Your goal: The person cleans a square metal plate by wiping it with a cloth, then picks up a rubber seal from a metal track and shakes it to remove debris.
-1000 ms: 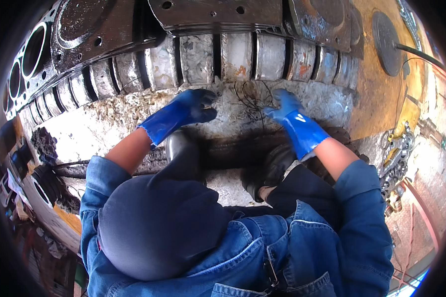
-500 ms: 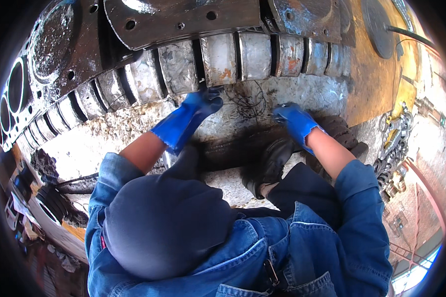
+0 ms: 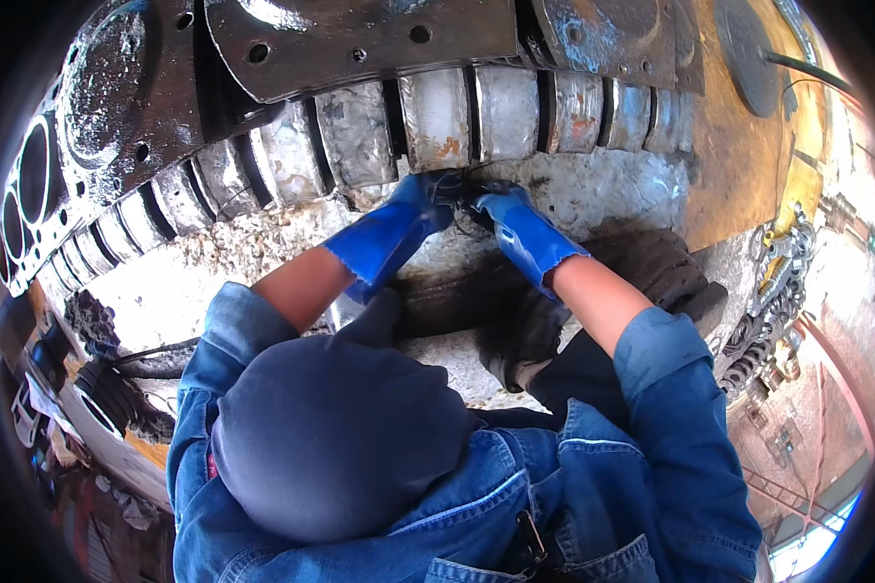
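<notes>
My left hand, in a blue rubber glove with blackened fingers, is closed at the foot of a row of grey metal blocks. Close beside it on the right, my right hand is gloved the same way and also has its fingers curled in. Thin dark strands, like wire, show in the gap between the two hands. Whatever the fingers pinch is too dark and covered to make out. Both hands are low over a stained pale slab.
Heavy dark metal plates with bolt holes lie beyond the blocks. A thick black bar runs on my side of the hands. Chain-like metal parts lie at the right, near a brown board. A dark coil is at the lower left.
My right hand has moved left, over where the tangle of thin dark strands lay, and now meets my left hand. My left hand has shifted slightly right.
</notes>
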Demonstrator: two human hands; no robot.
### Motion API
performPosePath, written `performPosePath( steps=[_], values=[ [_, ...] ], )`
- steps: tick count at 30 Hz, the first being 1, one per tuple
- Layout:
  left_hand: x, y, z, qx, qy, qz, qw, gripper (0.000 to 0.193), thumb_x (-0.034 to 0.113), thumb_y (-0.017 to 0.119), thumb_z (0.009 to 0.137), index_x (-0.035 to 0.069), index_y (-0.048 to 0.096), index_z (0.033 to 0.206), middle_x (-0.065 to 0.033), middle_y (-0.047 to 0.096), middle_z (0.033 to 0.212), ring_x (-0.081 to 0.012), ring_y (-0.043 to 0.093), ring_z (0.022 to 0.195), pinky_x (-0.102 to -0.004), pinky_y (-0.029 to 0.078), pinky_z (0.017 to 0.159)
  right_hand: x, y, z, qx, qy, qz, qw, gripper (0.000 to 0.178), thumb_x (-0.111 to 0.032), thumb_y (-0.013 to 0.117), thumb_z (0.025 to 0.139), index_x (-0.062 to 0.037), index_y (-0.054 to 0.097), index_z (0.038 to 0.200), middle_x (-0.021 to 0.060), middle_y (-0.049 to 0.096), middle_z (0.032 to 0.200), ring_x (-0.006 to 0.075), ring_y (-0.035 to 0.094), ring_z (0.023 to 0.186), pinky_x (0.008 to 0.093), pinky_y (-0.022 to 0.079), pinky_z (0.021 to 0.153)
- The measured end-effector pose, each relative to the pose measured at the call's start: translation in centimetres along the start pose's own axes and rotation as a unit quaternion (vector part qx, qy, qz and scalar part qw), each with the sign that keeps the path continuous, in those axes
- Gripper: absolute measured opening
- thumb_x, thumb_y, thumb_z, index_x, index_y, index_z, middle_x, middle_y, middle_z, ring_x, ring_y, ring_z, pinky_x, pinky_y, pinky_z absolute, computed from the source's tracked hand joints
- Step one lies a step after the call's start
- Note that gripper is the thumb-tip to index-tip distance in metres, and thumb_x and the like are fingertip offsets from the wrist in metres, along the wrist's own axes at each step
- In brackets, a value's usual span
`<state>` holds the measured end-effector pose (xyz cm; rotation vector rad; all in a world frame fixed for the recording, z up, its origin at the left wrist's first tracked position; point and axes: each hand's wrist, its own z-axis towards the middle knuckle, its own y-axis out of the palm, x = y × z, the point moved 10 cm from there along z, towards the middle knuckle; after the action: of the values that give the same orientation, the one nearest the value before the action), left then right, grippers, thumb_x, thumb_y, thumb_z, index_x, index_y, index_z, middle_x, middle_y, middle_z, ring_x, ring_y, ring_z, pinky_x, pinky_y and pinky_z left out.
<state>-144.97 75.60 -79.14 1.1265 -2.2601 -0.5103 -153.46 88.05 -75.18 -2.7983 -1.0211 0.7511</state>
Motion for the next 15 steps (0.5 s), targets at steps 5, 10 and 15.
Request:
performPosePath(
  steps=[5, 10, 15],
  values=[
    [0.1, -0.5, 0.1, -0.076, -0.052, -0.108, 0.990, 0.038, 0.005, 0.059, 0.091, 0.003, 0.061, 0.128, -0.0105, 0.069, 0.118, -0.0232, 0.068, 0.100, -0.0349, 0.056, 0.076, 2.6, 1.2, 1.7, -0.074, 0.091, 0.187, 0.975, 0.027, 0.013, 0.067, 0.072, -0.0013, 0.067, 0.095, 0.0126, 0.070, 0.089, 0.0256, 0.069, 0.081, 0.0367, 0.058, 0.073],
    [3.8, 0.3, -3.7, -0.172, 0.047, 0.231, 0.956, 0.051, 0.003, 0.067, 0.085, 0.001, 0.056, 0.134, -0.0122, 0.065, 0.125, -0.0214, 0.063, 0.113, -0.0340, 0.050, 0.094, 2.1, 2.2, 0.3, -0.120, 0.162, 0.206, 0.957, 0.027, 0.012, 0.064, 0.077, 0.0006, 0.068, 0.102, 0.0148, 0.071, 0.091, 0.0280, 0.071, 0.081, 0.0384, 0.061, 0.073],
    [5.9, 1.5, -8.1, -0.200, -0.017, 0.057, 0.978, 0.060, 0.004, 0.069, 0.083, -0.001, 0.050, 0.141, -0.0114, 0.060, 0.133, -0.0194, 0.057, 0.122, -0.0312, 0.043, 0.105, -0.5, 5.3, -3.1, -0.216, 0.184, 0.199, 0.938, 0.027, 0.009, 0.063, 0.081, 0.0015, 0.068, 0.107, 0.0177, 0.073, 0.096, 0.0292, 0.073, 0.086, 0.0402, 0.063, 0.078]
  ],
)
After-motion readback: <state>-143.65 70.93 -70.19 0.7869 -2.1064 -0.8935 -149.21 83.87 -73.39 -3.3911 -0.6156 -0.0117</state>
